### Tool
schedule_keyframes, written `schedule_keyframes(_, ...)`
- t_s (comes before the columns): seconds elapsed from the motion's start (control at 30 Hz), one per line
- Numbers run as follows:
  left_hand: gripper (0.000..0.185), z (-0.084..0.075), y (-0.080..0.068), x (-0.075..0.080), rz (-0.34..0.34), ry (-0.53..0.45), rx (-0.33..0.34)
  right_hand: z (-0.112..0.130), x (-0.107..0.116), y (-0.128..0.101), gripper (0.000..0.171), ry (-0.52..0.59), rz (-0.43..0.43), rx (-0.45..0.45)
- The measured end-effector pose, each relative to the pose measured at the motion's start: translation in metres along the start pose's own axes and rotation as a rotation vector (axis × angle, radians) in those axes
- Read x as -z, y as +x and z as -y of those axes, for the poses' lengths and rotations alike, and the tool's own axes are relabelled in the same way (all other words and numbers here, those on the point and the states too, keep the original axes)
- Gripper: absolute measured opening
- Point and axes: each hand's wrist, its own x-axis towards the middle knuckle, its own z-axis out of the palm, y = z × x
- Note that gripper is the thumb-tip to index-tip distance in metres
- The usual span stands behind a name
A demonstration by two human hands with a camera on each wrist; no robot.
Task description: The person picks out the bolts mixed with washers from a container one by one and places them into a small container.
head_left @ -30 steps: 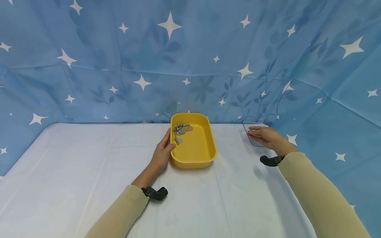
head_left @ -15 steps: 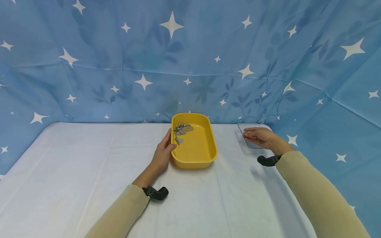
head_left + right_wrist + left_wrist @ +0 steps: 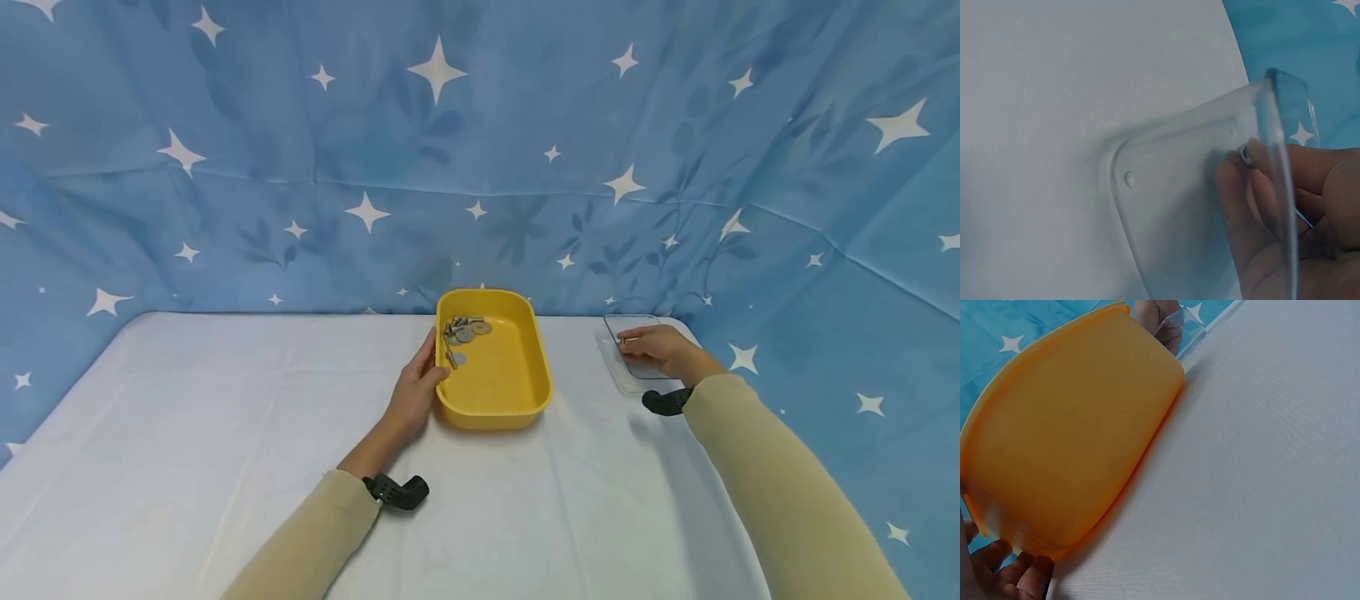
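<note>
Head view: against a second ago, the right hand (image 3: 663, 352) and the clear box (image 3: 614, 358) sit slightly further left, nearer the yellow tray (image 3: 506, 371); the tray and the left hand (image 3: 411, 396) have kept their places, and the metal parts in the tray lie as they did. The tray is on the table (image 3: 300, 433), its left wall gripped between the left thumb, at the rim, and the other fingers, along the outside. The right fingers are drawn together, pinching a small metal piece (image 3: 1245, 155) at their tips; whether those tips are over the box or down inside it, I cannot tell. The box stands at the table's right, near the curtain (image 3: 337, 125). Counted: one tray, one box, one pinched piece, two hands, two black bands (image 3: 401, 493), one per wrist. At least three washers (image 3: 482, 328) show in the tray; its bolts (image 3: 456, 324) overlap too much to count.
</note>
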Motion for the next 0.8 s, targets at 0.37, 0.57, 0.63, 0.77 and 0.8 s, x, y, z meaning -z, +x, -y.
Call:
schedule_keyframes(0.37, 0.070, -0.0003, 0.0018, -0.0014, 0.007, 0.013, 0.009, -0.0061, -0.0007, 0.0037, 0.054, -0.128, -0.037, 0.011)
schedule_keyframes(0.57, 0.069, -0.0001, 0.0020, -0.0013, 0.006, 0.042, 0.016, -0.0053, -0.0021, 0.0071, 0.052, -0.151, -0.050, 0.002)
schedule_keyframes(0.63, 0.069, 0.0003, 0.0014, -0.0014, 0.004, 0.050, 0.009, -0.0045, -0.0023, 0.0076, 0.052, -0.155, -0.056, -0.004)
schedule_keyframes(0.77, 0.068, 0.0013, 0.0008, -0.0012, -0.007, 0.059, -0.009, -0.0020, -0.0040, 0.0071, 0.053, -0.159, -0.050, -0.010)
schedule_keyframes(0.8, 0.068, 0.0013, 0.0006, -0.0012, -0.006, 0.058, -0.012, -0.0016, -0.0042, 0.0070, 0.053, -0.162, -0.041, -0.009)
